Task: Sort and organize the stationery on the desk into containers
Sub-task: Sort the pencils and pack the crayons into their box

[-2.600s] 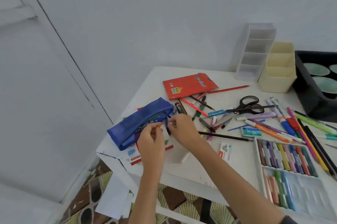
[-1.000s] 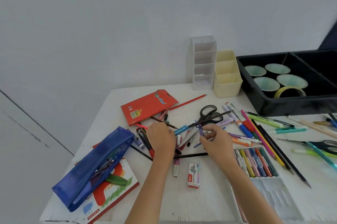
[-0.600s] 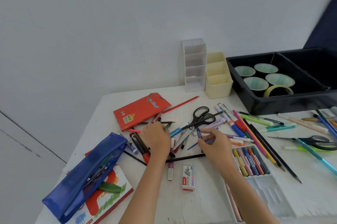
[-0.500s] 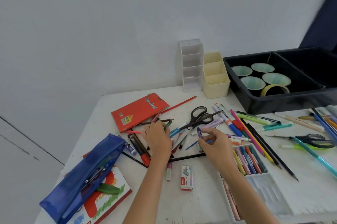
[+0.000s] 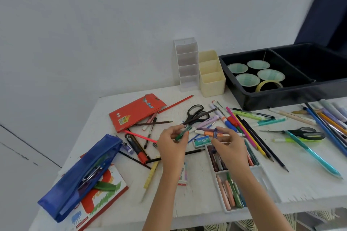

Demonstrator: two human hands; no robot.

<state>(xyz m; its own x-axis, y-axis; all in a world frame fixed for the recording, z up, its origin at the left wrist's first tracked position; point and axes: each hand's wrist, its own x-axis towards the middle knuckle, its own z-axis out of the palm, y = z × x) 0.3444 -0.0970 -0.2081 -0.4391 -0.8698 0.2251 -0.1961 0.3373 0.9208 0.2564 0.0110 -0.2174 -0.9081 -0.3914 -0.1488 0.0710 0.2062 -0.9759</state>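
Your left hand (image 5: pixel 171 144) pinches a green pen (image 5: pixel 181 133), your right hand (image 5: pixel 230 146) a purple pen (image 5: pixel 215 132). The cream organiser (image 5: pixel 212 78) beyond them appears empty; most stationery lies unsorted.

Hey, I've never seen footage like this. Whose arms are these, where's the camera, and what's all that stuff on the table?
There is no machine here. These are a person's two bare arms, filmed by a wide-angle camera worn on their head and looking forward and down, which is why the arms enter from the bottom edge.

The left hand pinches a green pen. The right hand has a small purple pen in its grip.

Below them is a white desk strewn with pens, pencils and markers. Also on it are a blue mesh pouch, a red pencil box, black scissors and an open crayon tray.

At the back stand a clear organizer, a cream organizer and a black bin holding a tape roll.
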